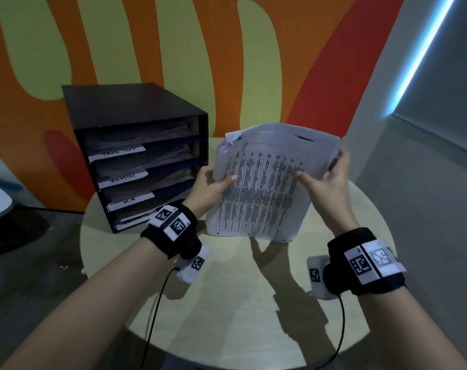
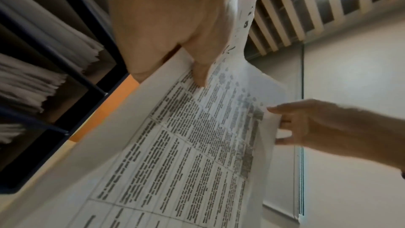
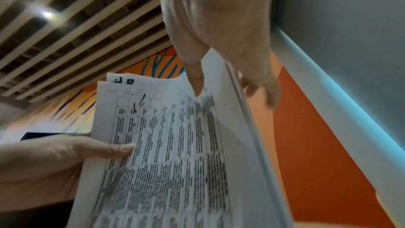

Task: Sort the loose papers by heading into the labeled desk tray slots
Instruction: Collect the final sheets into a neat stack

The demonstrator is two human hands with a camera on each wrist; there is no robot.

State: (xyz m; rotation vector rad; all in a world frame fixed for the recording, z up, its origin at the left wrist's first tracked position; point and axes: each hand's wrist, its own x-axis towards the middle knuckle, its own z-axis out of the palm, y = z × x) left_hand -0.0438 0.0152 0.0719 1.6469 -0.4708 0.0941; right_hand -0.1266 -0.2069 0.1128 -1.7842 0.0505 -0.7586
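left hand [image 1: 213, 184] and right hand [image 1: 327, 180] each pinch a thin stack of white printed table sheets [image 1: 264, 182] above the round pale table [image 1: 227, 303], beside the black slotted desk tray [image 1: 136, 156]; loosely aligned sheets could slip apart.

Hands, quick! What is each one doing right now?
Left hand: closed on the left edge of the papers, thumb on top.
Right hand: closed on the right edge of the same papers, thumb on top.

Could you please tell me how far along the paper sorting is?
Already done: the desk tray slots hold stacked sheets. In hand: left hand and right hand grip a bundle of papers, unfiled. Left: read headings, slot each sheet.
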